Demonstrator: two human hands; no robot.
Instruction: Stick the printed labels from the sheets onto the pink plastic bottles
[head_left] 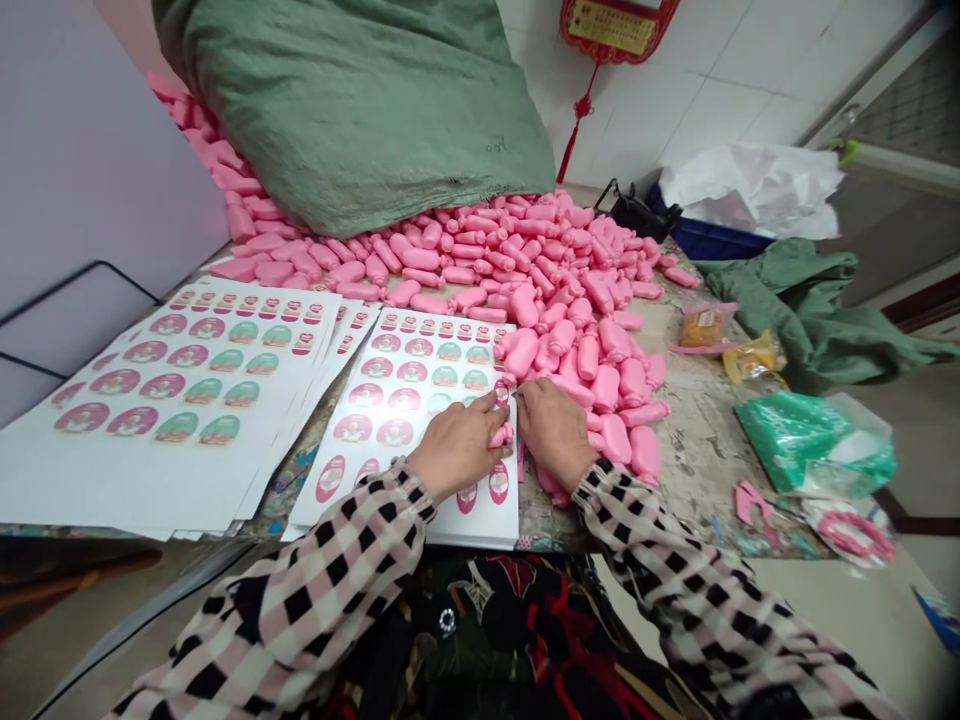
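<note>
A dark patterned garment [480, 650] is closest, with checked sleeves [315, 590] reaching forward on both sides; the left hand [459, 445] lies over the right part of a stack of label sheets [409, 405], its fingers curled nearly closed around a pink bottle [502, 436], of which only a small end shows; the right hand [555, 430] rests just beside the sheets' right edge, fingers bent and close together, their tips near the left hand's; whether they grip anything I cannot tell, as the hand's back hides them.

The top sheet bears rows of pink and green labels; a second stack of label sheets [187, 375] lies to the left, fanned at its right side; beyond both stacks a heap of pink bottles [540, 265] spreads over the worn table [690, 430] and runs down past the right hand; a green sack [360, 110] lies over the heap's far left part; on the right are a green packet [814, 440], a pink-handled tool [757, 510] and two small wrapped packets [705, 327]; a green cloth [817, 315] lies behind them, near a blue crate [716, 240] topped with white sheeting [750, 185].
</note>
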